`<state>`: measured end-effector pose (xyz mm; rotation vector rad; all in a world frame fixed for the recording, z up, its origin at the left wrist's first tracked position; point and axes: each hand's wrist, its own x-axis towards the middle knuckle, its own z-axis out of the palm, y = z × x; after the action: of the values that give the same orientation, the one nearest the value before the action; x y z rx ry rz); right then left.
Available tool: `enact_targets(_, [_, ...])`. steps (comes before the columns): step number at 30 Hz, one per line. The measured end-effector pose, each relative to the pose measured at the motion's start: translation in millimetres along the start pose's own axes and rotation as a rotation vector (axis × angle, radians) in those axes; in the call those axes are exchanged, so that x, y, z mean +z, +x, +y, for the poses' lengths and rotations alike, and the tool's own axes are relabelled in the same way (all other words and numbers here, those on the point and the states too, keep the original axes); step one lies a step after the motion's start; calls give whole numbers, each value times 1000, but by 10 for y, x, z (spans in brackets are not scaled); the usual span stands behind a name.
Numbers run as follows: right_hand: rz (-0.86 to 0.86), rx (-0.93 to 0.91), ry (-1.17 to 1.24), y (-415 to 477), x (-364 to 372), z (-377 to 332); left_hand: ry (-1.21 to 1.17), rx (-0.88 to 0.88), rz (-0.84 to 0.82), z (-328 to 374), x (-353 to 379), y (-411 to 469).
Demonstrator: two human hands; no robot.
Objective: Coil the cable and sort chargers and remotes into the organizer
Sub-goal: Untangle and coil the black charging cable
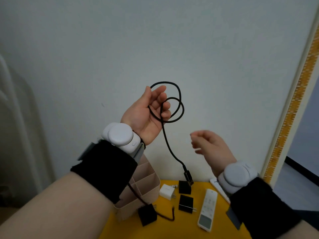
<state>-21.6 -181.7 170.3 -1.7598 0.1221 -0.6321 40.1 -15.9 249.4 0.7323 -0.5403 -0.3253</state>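
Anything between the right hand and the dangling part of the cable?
Nothing visible. The right hand hangs empty in open air beside the black cable, which drops freely from the loops held in the left hand.

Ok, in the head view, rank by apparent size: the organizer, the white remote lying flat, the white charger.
1. Organizer, though partly hidden behind the left arm.
2. White remote.
3. White charger, clearly smallest.

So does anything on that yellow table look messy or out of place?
Mostly the loose chargers: three black chargers and a white charger lie scattered beside the organizer rather than in it, and one black charger trails a stray cord.
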Motion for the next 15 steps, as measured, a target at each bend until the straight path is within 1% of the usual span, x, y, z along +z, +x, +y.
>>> enact_targets(3, [-101, -28, 246, -18, 66, -255, -15, -11, -17, -14, 48, -4])
enact_targets(6, [-205, -41, 389, -52, 148, -412, -19, -25, -30, -46, 76, -23])
enact_targets(8, [-253, -58, 425, -76, 203, -475, -38, -35, -36, -62, 86, -39])
enact_targets(10, [-265, -80, 407, -84, 237, -498, -50, -48, -40, -72, 100, -56])
enact_targets(13, [-209, -111, 340, -73, 262, -489, -32, -76, -38, -81, 110, -86])
enact_targets(15, [-161, -106, 355, -68, 258, -502, 4, -94, -42, -78, 106, -104])
